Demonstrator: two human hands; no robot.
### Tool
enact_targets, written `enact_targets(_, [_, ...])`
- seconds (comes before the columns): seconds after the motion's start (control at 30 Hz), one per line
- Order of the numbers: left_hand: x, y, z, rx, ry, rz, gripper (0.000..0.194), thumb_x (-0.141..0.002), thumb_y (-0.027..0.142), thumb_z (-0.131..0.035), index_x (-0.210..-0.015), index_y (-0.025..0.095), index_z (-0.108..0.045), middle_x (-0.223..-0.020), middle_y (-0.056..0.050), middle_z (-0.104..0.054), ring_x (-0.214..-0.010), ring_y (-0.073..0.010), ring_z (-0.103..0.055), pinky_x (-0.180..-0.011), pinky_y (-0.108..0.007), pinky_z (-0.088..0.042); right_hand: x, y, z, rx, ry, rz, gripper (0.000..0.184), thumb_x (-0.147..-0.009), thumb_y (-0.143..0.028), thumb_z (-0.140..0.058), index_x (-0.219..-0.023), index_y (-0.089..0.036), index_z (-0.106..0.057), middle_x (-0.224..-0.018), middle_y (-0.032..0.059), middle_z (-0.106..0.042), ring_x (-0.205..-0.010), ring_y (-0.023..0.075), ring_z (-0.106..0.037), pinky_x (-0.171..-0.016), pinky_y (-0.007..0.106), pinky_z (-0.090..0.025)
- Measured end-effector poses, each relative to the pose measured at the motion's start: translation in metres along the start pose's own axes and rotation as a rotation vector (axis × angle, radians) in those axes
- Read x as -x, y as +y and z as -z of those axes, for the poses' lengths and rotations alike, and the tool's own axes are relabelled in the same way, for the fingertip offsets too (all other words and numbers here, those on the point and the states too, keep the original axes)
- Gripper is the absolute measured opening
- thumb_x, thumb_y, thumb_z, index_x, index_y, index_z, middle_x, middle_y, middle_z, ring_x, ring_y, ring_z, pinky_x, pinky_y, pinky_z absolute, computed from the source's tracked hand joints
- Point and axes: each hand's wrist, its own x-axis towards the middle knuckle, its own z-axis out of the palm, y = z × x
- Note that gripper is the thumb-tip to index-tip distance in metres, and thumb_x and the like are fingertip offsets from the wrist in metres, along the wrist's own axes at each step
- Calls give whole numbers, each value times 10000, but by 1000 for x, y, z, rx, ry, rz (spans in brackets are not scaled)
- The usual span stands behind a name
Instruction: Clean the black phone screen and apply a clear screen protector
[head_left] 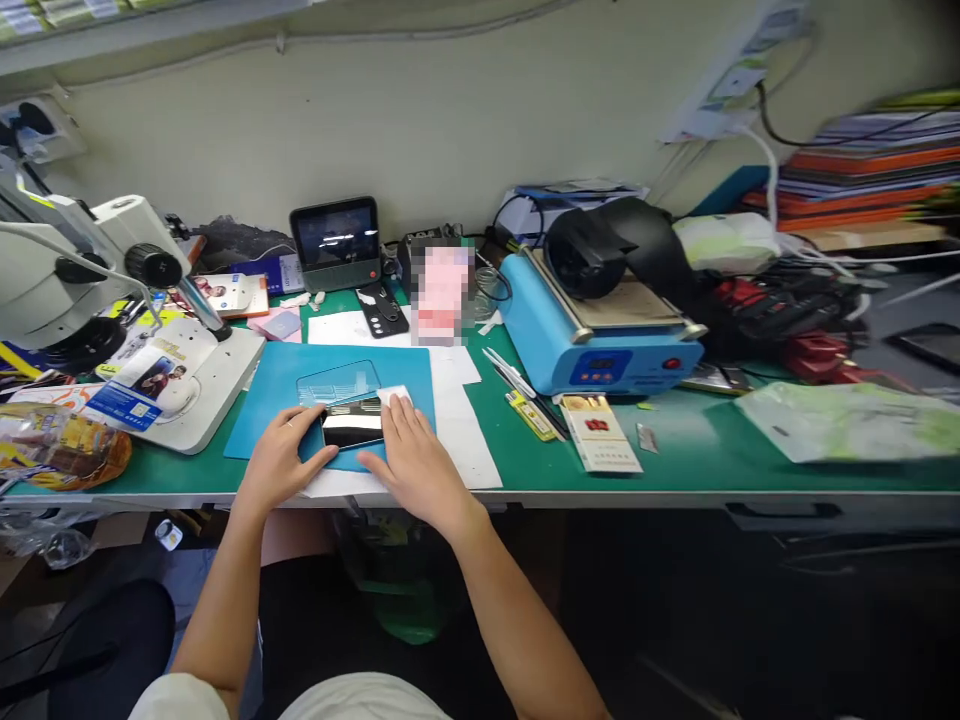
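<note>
A dark, glossy smartphone [352,428] lies on a blue work mat, its screen reflecting light. My left hand [281,455] grips its left edge, with the fingers at the far corner and the thumb at the near one. At the right end of the phone, my right hand [416,455] has its fingers on a folded white wipe [393,394] that touches the far right corner. The right thumb points toward the near edge. Just beyond the phone, a clear rectangular sheet with a dark outline [339,376] lies on the blue mat [262,395].
White paper [465,440] lies beneath the mat. A microscope stand [206,410] is at left, a small display [335,243] at the back. Tweezers [506,372], a cigarette pack [600,435] and a blue heating machine [555,350] stand right. The table edge [637,499] runs in front.
</note>
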Motion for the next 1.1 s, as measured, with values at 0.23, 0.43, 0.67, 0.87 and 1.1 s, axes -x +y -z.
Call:
enact_targets(0.23, [5, 5, -3, 16, -14, -11, 567, -1034, 492, -603, -1539, 242, -543, -1477, -97, -663, -1401, -320, -564, -1158, -484, -514, 21, 10, -7, 16, 41, 31, 884, -1089, -643, -236, -1658, 31, -285, -1748, 262, -217, -1649, 373, -185, -1304, 575, -299])
enact_targets(0.43, [4, 4, -1, 5, -15, 14, 595, -1026, 510, -615, -1548, 234, -541, -1470, -106, -663, -1416, -325, -552, -1161, -485, -511, 13, 14, 3, 94, -17, 50, 886, -1090, -637, -260, -1646, 51, -299, -1746, 248, -226, -1647, 368, -201, -1329, 551, -244])
enact_targets(0.67, [5, 4, -4, 2, -2, 17, 611, -1009, 490, -646, -1546, 218, -547, -1433, -132, -672, -1378, -331, -590, -1151, -479, -524, 23, 12, 1, 95, 33, 58, 834, -1097, -629, -193, -1649, -26, -357, -1710, 234, -343, -1618, 369, -304, -1294, 667, -250])
enact_targets(0.87, [6, 9, -3, 9, -9, 3, 634, -990, 452, -675, -1564, 226, -528, -1434, -129, -677, -1383, -334, -583, -1161, -489, -515, 15, 17, -13, 67, 92, 109, 835, -1093, -626, -231, -1658, -18, -330, -1707, 245, -359, -1619, 379, -296, -1292, 656, -261])
enact_targets(1.1, [6, 10, -4, 31, -13, -16, 620, -990, 431, -687, -1553, 222, -531, -1465, -103, -671, -1390, -320, -568, -1176, -476, -501, 21, -3, -21, 83, 154, 130, 849, -1094, -606, -235, -1624, 44, -364, -1680, 297, -383, -1587, 411, -356, -1301, 602, -272])
